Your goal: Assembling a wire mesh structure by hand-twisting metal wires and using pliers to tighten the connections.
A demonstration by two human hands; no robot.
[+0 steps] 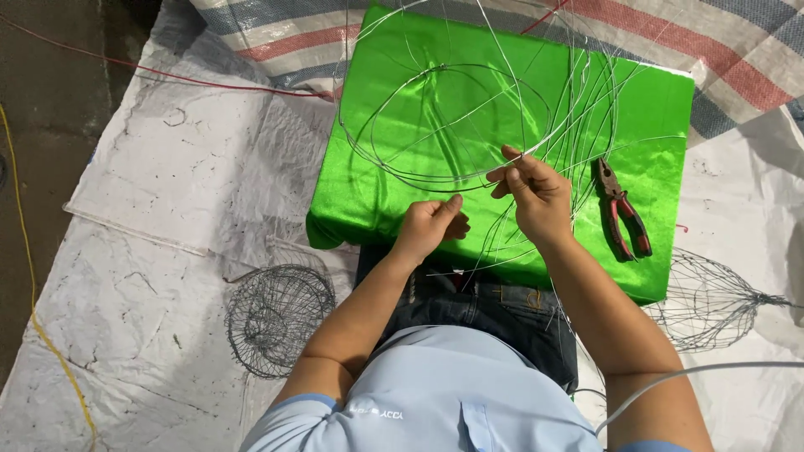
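Observation:
A frame of thin silver wire hoops (452,125) rests on a shiny green cloth-covered block (402,201) in front of me. My right hand (532,197) pinches the near rim of the hoops between thumb and fingers. My left hand (431,224) is curled just below and left of it, fingers closed; I cannot tell if it grips a wire. Several loose wire strands (586,109) fan up and right from the hoops.
Red-handled pliers (624,213) lie on the green cloth to the right. A finished wire-mesh basket (276,318) sits on the white tarp (167,167) at left, another wire basket (712,301) at right. A red cord (167,74) and yellow cord (25,251) run along the left.

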